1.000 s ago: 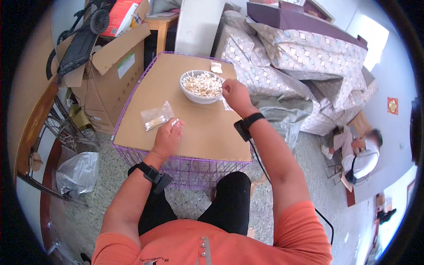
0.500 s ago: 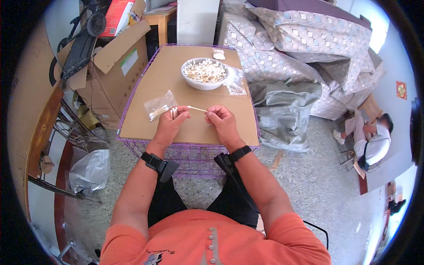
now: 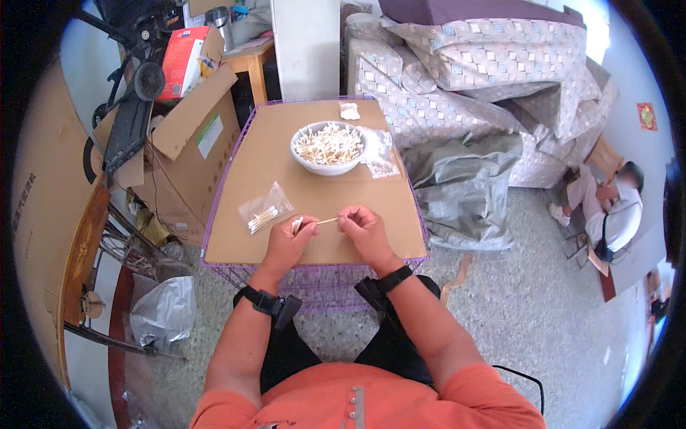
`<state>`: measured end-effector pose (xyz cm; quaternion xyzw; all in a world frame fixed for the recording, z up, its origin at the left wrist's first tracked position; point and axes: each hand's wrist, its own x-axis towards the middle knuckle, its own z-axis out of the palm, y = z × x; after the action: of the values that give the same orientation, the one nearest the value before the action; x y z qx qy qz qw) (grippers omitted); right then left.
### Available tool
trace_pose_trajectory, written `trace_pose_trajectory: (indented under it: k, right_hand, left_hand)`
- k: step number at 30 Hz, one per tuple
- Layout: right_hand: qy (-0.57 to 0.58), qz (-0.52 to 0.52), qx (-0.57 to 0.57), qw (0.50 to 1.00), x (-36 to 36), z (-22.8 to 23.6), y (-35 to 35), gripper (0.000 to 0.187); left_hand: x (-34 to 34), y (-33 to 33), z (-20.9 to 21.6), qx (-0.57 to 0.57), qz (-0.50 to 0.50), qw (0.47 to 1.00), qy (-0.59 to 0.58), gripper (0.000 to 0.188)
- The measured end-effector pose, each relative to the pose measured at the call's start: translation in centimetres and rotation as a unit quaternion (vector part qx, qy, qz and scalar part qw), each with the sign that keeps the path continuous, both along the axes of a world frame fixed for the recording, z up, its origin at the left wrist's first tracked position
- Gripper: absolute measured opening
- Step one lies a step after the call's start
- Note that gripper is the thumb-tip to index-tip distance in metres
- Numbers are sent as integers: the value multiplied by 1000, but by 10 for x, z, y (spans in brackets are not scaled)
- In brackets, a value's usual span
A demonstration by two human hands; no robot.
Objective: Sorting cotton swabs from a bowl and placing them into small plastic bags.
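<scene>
A single cotton swab (image 3: pixel 327 221) spans the gap between my hands above the cardboard tabletop (image 3: pixel 246 150). My left hand (image 3: pixel 286 243) is closed, pinching one end of that swab; white tips of a few more swabs show between its fingers. The fingertips of my right hand (image 3: pixel 363 230) grip the other end. Left of my hands lies a clear plastic bag (image 3: pixel 276 196) with several swabs in it. Farther back stands a white bowl (image 3: pixel 327 169) heaped with cotton swabs. Beside it on the right is another clear bag (image 3: pixel 382 154).
A small white bundle (image 3: pixel 349 111) lies near the table's far edge. Purple wire mesh (image 3: pixel 321 275) supports the cardboard. Open cartons (image 3: pixel 193 150) stand to the left, a grey sack (image 3: pixel 464 193) and a covered pile (image 3: pixel 493 64) to the right. Another person (image 3: pixel 614 211) sits at far right.
The view has shifted, so the table sits lower in the picture. My hands have drawn closer together, and less of the swab between them shows.
</scene>
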<state>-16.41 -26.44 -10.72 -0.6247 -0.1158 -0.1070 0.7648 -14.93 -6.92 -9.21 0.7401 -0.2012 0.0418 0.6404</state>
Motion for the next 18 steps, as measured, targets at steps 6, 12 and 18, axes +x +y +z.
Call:
trace_pose_trajectory:
  k: [6,12,18]
  right_hand:
    - [19,5,22,1000,6,7,-2,8]
    - [-2,16,14,1000,5,0,-2,9]
    - [-3,-11,-126,992,0,2,4,8]
  left_hand:
    - [1,-5,9,141,15,989,-29,12]
    - [0,-4,6,89,17,996,-13,8]
    - [0,1,5,-92,1,993,73,8]
